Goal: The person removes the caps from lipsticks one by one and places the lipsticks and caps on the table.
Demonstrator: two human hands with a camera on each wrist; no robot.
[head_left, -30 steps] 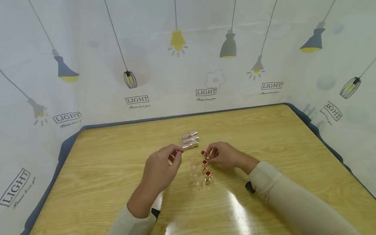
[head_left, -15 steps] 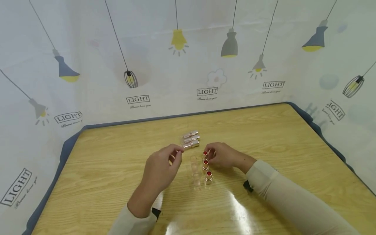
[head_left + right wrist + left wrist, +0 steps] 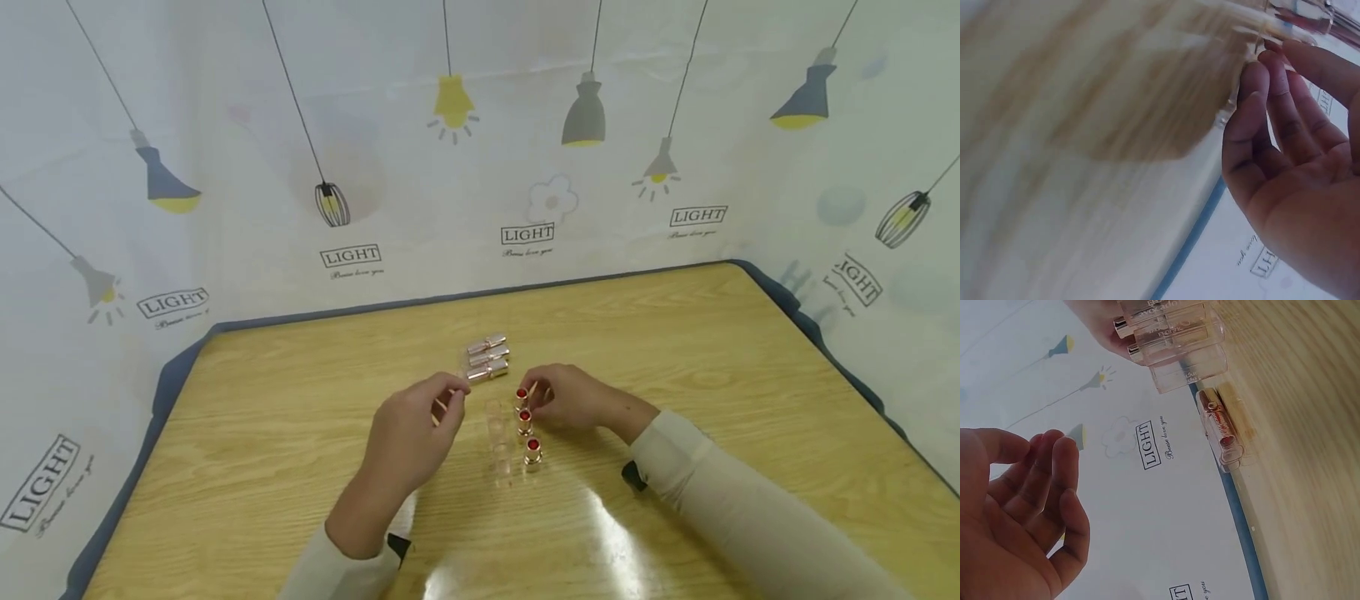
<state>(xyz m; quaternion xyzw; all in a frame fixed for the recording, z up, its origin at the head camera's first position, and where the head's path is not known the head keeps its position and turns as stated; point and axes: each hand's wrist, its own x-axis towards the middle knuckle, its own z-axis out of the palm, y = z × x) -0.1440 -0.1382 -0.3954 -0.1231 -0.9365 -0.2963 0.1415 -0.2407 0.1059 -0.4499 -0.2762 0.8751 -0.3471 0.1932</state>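
Three uncapped lipsticks with red tips stand in a row on the table. My right hand [image 3: 566, 397] pinches the far lipstick [image 3: 521, 397] near its base with thumb and fingertips. Closer to me are the middle lipstick [image 3: 525, 422] and the near lipstick [image 3: 533, 454]. Just left of the row stand clear lipstick caps [image 3: 497, 433], also seen as clear caps [image 3: 1188, 369] in the left wrist view. My left hand [image 3: 414, 425] hovers left of these caps, its fingers loosely curled with nothing between them, as its palm [image 3: 1016, 519] shows.
Beyond the hands, three closed lipsticks [image 3: 487, 358] lie side by side, close to the left fingertips in the head view. The wooden table [image 3: 300, 383] meets a lamp-patterned cloth backdrop [image 3: 420, 192] at its far edge.
The far lipstick, tilted in my right fingers a second ago, now stands upright in line with the other two. My left hand has stayed in place.
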